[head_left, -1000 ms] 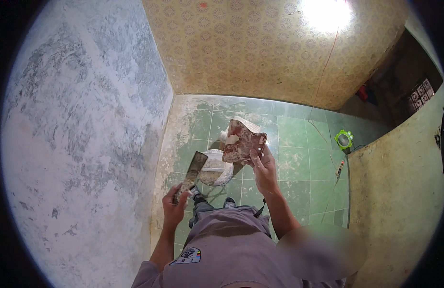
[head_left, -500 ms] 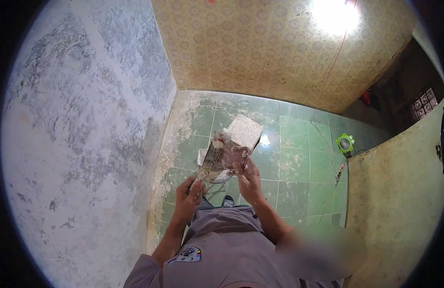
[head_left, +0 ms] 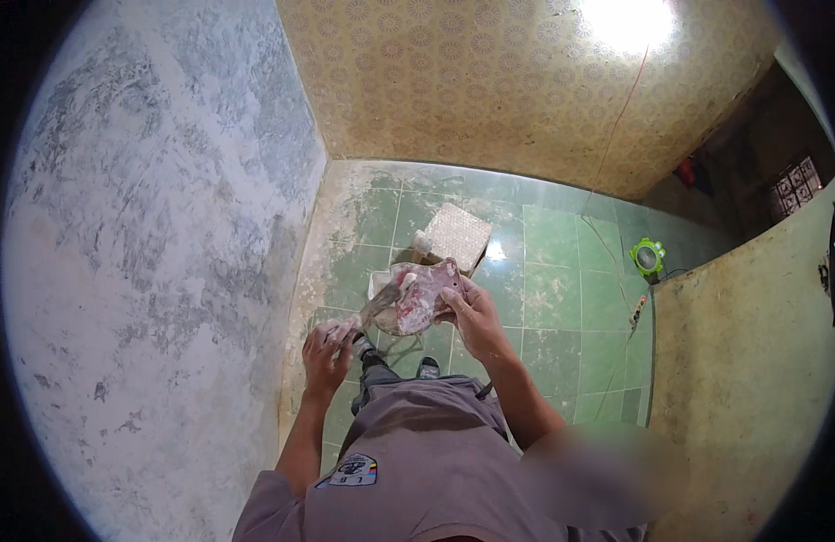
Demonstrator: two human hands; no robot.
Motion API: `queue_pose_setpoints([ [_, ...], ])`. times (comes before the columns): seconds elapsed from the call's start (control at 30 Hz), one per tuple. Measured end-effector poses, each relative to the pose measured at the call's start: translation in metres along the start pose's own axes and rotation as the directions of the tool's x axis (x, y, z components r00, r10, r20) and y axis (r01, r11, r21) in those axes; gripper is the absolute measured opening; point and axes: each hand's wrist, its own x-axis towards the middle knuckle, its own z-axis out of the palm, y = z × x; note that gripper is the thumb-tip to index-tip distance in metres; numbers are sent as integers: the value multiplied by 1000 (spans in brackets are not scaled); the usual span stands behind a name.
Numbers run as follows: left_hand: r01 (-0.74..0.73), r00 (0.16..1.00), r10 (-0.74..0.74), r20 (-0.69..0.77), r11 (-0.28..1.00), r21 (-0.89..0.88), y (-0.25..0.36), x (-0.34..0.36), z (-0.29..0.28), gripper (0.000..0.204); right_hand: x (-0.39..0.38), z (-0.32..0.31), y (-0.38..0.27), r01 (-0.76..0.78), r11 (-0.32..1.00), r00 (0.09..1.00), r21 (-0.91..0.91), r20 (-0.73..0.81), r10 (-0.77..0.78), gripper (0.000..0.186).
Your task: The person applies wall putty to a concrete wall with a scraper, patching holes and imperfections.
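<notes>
My left hand (head_left: 329,350) is closed round the handle of a putty-smeared scraper (head_left: 378,312), whose grey blade points up and right. The tip of the blade, with a white lump on it, is at the face of a flat reddish-brown plate (head_left: 428,296). White paste streaks much of that plate. My right hand (head_left: 476,318) grips its right edge, thumb on top and fingers beneath. Under the plate, partly hidden, is a whitish container (head_left: 375,283) on the floor.
A patterned box (head_left: 459,237) sits on the green tiles beyond the plate. To my left rises a patchy grey-white wall (head_left: 164,271). A green round device (head_left: 648,256) and a power strip (head_left: 638,313) with a cord lie at the right. My feet are below my hands.
The scraper has swung down and left with my left hand, from upright beside the plate to slanting across it. The plate is tilted more, showing more white paste.
</notes>
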Motion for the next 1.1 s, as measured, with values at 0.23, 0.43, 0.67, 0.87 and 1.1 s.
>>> queue_pose_setpoints([
  [0.23, 310, 950, -311, 5, 945, -106, 19, -23, -16, 27, 16, -5, -2, 242, 970, 964, -18, -113, -242, 36],
  [0.43, 697, 659, -559, 503, 202, -688, 72, 7, -28, 28, 19, 6, 2, 281, 960, 952, 7, -130, -278, 32],
  [0.67, 714, 646, -561, 517, 207, -669, 83, 22, -10, 28, 17, 6, 41, 310, 940, 943, -145, -82, -323, 30],
  [0.87, 710, 638, -572, 515, 177, -682, 90, 38, -11, 29, 1, 19, 31, 255, 960, 958, -111, -105, -267, 29],
  [1.1, 447, 874, -471, 116, 690, -569, 82, 47, -19, 30, 0, 8, 26, 171, 972, 976, -161, -105, -189, 28],
])
